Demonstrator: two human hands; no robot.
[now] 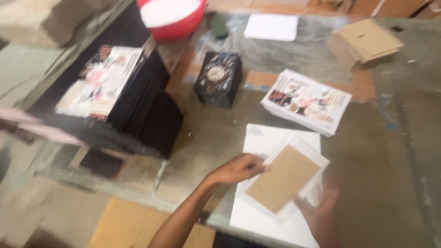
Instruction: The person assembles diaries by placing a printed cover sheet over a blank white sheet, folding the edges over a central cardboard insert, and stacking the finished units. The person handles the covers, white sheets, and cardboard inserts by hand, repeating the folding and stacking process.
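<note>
Your left hand (236, 169) pinches the left edge of a brown card on a white sheet (285, 178), fingers closed on it, while your right hand (321, 209) sits at its lower right corner, too blurred to tell whether it grips or only steadies. That piece lies tilted on a larger white sheet (271, 183) at the near edge of the worn table (395, 138). As far as the view shows, the card seems placed on its backing but nothing is folded round it yet, and a stack of printed sheets (307, 101) lies just beyond, with a pile of brown cards (365, 43) at the far right, so much looks left. A black box (218, 79) stands well apart, black stacked pieces (147, 110) fill the left, a red bowl (172, 16) sits at the far edge. Open room lies to your right; the near edge is close under your wrists.
</note>
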